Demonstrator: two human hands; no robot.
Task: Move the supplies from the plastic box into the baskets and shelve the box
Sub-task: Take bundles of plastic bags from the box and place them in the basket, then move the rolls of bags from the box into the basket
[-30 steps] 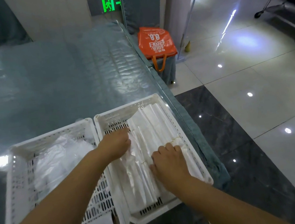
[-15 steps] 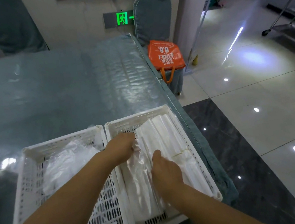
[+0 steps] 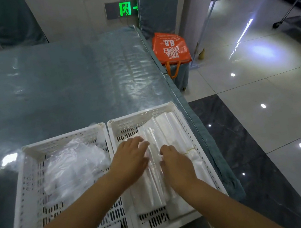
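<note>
A: We are starting at the left basket (image 3: 29, 181); loose clear bags (image 3: 72, 167) are lying in it, untouched.

B: We are finding the left hand (image 3: 128, 161) relaxed, its fingers resting flat on the wrapped packs (image 3: 167, 130) in the right basket (image 3: 195, 136).

A: We are noting the right hand (image 3: 175, 163) pressing those packs too, fingers bent, grasping nothing.

B: We are judging the supplies basketed; the plastic box is not showing, so shelving remains.
</note>
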